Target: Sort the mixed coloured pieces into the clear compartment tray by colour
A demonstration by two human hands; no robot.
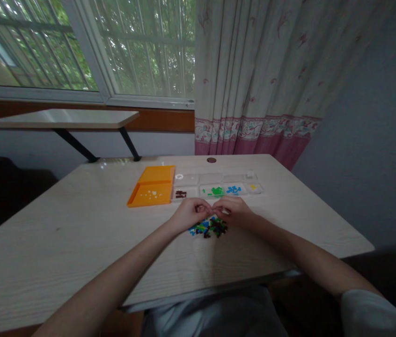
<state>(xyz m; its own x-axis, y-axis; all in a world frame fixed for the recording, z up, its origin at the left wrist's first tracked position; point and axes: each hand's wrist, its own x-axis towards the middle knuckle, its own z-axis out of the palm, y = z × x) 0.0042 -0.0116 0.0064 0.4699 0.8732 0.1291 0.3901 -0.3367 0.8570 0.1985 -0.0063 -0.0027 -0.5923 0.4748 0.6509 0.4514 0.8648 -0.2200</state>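
Note:
My left hand (191, 212) and my right hand (232, 208) meet with their fingertips close together, just over a mixed pile of small coloured pieces (209, 227). Fingers of both hands are curled into a pinch. What lies between them, if anything, is too small to make out. Blue, green, dark brown and some yellow bits show in the pile, partly hidden by the hands. Behind the hands lies a clear compartment box (191, 193), with brown pieces (180, 194), green pieces (216, 191), blue pieces (233, 189) and yellow pieces (253, 186) in separate compartments.
An orange tray or case (156, 175) lies open left of the clear box, with white pieces (153, 194) in its front part. A raised shelf (68, 117) on black legs stands at the table's (89, 224) back left. A curtain (247, 84) hangs behind.

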